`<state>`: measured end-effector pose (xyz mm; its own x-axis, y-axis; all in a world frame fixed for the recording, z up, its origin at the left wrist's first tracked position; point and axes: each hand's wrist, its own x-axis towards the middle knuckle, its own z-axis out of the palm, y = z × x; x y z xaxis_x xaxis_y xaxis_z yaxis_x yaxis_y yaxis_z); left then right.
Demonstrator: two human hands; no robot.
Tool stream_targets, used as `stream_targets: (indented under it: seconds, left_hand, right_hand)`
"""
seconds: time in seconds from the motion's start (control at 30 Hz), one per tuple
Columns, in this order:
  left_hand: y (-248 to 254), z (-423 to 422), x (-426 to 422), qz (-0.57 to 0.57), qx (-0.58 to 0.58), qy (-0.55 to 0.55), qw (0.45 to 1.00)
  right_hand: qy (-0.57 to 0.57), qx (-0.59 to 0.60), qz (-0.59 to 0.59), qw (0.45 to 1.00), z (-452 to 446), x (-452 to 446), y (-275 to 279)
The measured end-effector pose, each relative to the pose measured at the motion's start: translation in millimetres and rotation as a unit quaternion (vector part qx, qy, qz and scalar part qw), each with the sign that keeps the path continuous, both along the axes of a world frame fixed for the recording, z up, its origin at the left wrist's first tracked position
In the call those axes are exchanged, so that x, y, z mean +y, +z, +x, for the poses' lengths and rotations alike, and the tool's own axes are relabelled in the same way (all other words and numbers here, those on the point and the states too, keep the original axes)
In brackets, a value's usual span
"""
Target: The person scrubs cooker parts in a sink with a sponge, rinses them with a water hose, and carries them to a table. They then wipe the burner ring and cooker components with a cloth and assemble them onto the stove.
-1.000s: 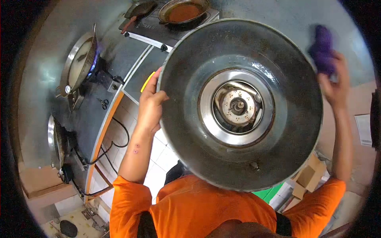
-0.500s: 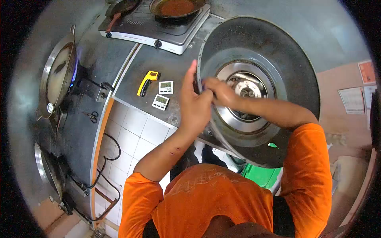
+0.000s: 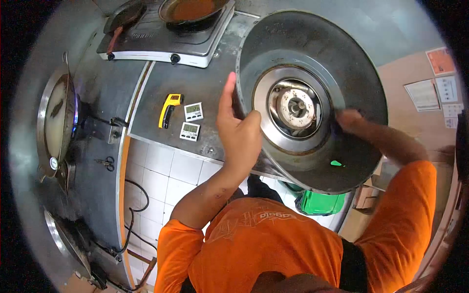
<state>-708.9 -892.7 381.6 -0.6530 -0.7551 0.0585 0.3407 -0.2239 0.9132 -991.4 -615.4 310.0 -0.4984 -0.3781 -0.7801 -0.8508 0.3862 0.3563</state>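
Note:
A large dark grey round metal basin [image 3: 364, 73] stands tilted in front of me, with a shiny ring and a round hub [image 3: 296, 108] at its centre. My left hand [image 3: 239, 132] grips its left rim, the thumb over the edge and a finger stretched up along the outside. Inside, at the right wall, my right hand [image 3: 352, 122] is blurred by motion. Its fingers are bent and pressed to the surface, over something dark and bluish that I cannot make out. A small bright green piece [image 3: 335, 163] lies lower on the basin wall.
Left of the basin are a yellow infrared thermometer [image 3: 169, 111] and two white timers [image 3: 193, 112]. Behind them stands a gas stove [image 3: 146, 41] bearing pans. At far left, a wok [image 3: 58, 122] sits over a blue flame, near scissors [image 3: 106, 163]. A green bin [image 3: 320, 202] is below.
My right hand has moved from the basin's left rim across to its right inner wall. The left hand stays at the left rim. The whole view has shifted slightly.

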Motion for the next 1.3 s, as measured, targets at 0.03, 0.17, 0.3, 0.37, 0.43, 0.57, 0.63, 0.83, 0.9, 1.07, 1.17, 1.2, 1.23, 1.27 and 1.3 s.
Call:
stream_targets:
  seconds: [0.03,0.17,0.3,0.37,0.43,0.57,0.63,0.83,0.9,1.07,1.17,1.2,1.23,1.27,1.3]
  left_hand:
    - [-2,-1,-1,0.0,0.002,0.013,1.0]
    - [-3,-2,-1,-0.024,-0.009,0.018,1.0]
    - [7,-4,-1,0.011,0.015,0.0,1.0]
    - [7,-5,1,0.014,0.016,-0.004,1.0]
    - [4,-5,1,0.011,0.017,0.005,1.0]
    - [4,-4,0,0.011,0.011,0.004,1.0]
    - [0,-4,-1,-0.025,-0.002,0.018,1.0]
    - [3,-2,1,-0.011,0.019,0.009,1.0]
    - [3,-2,1,-0.012,0.011,0.011,1.0]
    - [0,-4,0,-0.024,0.0,0.024,0.999]
    - [4,-3,-1,-0.025,-0.011,0.017,0.999]
    - [5,-3,-1,-0.03,-0.028,0.018,0.999]
    - [5,-4,-1,-0.036,-0.044,0.018,0.998]
    - [7,-3,-1,-0.04,-0.043,0.013,0.998]
    - [9,-4,0,-0.033,-0.04,0.011,0.999]
  right_hand:
    - [-0.008,0.095,-0.026,0.995,-21,-8,-2]
    - [-0.117,0.199,-0.444,0.865,-87,-52,-49]
    - [0.01,0.07,-0.584,0.809,-60,-163,-62]
    - [0.033,0.007,-0.571,0.82,-32,-204,-51]
    - [0.046,-0.047,-0.584,0.809,0,-219,-60]
    - [0.108,-0.2,-0.575,0.786,66,-210,-65]
    - [0.149,-0.278,-0.539,0.781,97,-193,-54]
    - [0.149,-0.26,-0.496,0.815,58,-216,-44]
    - [0.176,-0.209,-0.567,0.777,18,-225,-57]
    - [0.175,0.139,-0.606,0.763,-31,-202,-56]
    - [0.0,0.154,-0.672,0.725,-43,-208,-79]
    - [-0.011,0.131,-0.718,0.683,-39,-216,-90]
    - [-0.022,0.11,-0.762,0.638,-30,-230,-95]
    - [-0.017,-0.002,-0.756,0.654,-22,-242,-96]
    - [-0.104,-0.075,-0.718,0.684,17,-250,-74]
